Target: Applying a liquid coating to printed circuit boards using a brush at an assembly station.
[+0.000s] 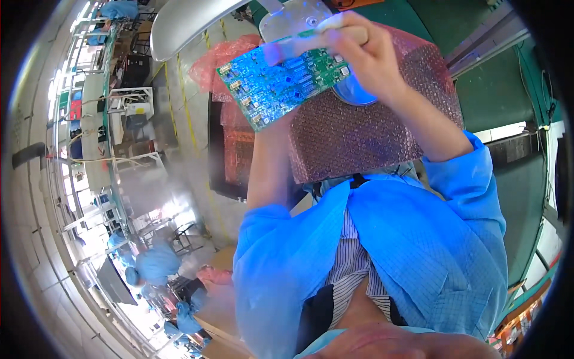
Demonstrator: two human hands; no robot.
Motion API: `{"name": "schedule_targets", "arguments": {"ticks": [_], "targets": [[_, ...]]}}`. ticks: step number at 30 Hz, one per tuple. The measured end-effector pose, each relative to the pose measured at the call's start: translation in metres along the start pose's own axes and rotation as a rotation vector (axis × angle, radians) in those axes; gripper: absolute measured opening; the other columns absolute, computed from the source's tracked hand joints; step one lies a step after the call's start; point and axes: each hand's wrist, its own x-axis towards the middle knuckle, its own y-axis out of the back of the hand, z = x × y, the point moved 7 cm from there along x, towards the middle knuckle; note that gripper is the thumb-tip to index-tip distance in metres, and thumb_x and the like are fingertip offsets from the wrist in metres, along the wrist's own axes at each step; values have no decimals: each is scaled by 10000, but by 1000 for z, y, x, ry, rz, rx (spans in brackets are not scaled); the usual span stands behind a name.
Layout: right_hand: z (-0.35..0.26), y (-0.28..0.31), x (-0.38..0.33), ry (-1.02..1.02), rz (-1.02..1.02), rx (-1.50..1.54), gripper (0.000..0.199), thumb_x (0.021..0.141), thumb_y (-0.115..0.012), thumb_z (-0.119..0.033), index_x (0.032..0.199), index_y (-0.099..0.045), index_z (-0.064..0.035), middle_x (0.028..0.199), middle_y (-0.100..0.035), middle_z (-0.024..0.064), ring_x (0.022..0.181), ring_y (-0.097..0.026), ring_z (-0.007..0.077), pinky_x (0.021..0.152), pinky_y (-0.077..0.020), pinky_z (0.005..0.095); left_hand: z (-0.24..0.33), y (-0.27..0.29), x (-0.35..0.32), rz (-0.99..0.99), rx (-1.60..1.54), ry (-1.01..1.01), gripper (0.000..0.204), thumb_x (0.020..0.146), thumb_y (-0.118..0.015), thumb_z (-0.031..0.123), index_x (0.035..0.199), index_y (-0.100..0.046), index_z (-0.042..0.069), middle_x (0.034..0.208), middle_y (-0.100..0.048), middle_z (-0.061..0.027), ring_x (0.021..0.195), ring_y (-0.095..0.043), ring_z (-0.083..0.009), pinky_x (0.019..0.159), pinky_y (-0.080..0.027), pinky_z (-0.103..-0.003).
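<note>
Green circuit board [263, 96]: being held at a slant just below and left of the right hand, component face turning toward the viewer, perhaps to keep the small parts in sight.
White connectors [246, 102]: lining the board's left edge, away from the right hand.
Right hand [372, 51]: closing narrowly around a pale brush-like tool [305, 44], its exact kind being lost in the blue glare; crossing over the board's upper edge, probably to bring the tip over the middle without covering the lower half.
Left forearm [269, 170]: rising to the board's lower edge; hiding the left hand behind the board, so not showing whether gripping or spread; presumably supporting from beneath.
Round blue-glowing object [357, 96]: sitting just below the right hand, partly behind the board.
Bubble wrap [371, 137]: spreading below the right hand and beside the left forearm, perhaps to cushion.
Metal plate [293, 17]: lying beyond the board, left of the right hand.
Pink wrapping [221, 60]: bunching left of the board, well apart from the right hand.
Blue work coat [418, 239]: covering both upper arms, below the hands.
Co-worker in blue [156, 263]: bending far to the left of both hands.
</note>
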Motion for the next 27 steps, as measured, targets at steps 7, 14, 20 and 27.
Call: {"name": "schedule_targets", "arguments": {"ticks": [7,14,20,27], "targets": [[-29,1,0,-79,78,132,113,814,-502,-76,888,-552,-6,718,-531,-12,633,-476,45,554,-383,187,30,-45,0,-224,-1027,317,349,866,-385,337,1059,-490,66,1023,-537,-99,948,-505,-229,870,-400,-395],[-9,14,5,-80,146,65,66,792,-485,-46,822,-533,-12,628,-473,-55,543,-398,12,488,-323,159,-12,3,-11,-57,-930,363,368,857,-398,352,1068,-492,65,1064,-532,-96,970,-496,-243,888,-385,-404],[-5,3,1,-111,27,111,56,789,-483,-31,803,-530,-4,633,-483,-44,555,-414,12,490,-332,156,-9,5,-8,-40,-919,297,321,881,-368,286,1084,-471,60,1040,-534,-95,930,-522,-230,814,-444,-379],[-3,-7,-13,0,-39,-131,137,828,-495,-100,904,-572,-16,768,-560,-7,681,-490,32,601,-400,174,-4,19,-5,-8,-664,167,401,851,-402,354,1096,-487,48,1121,-513,-114,1025,-478,-263,908,-371,-407]]}}
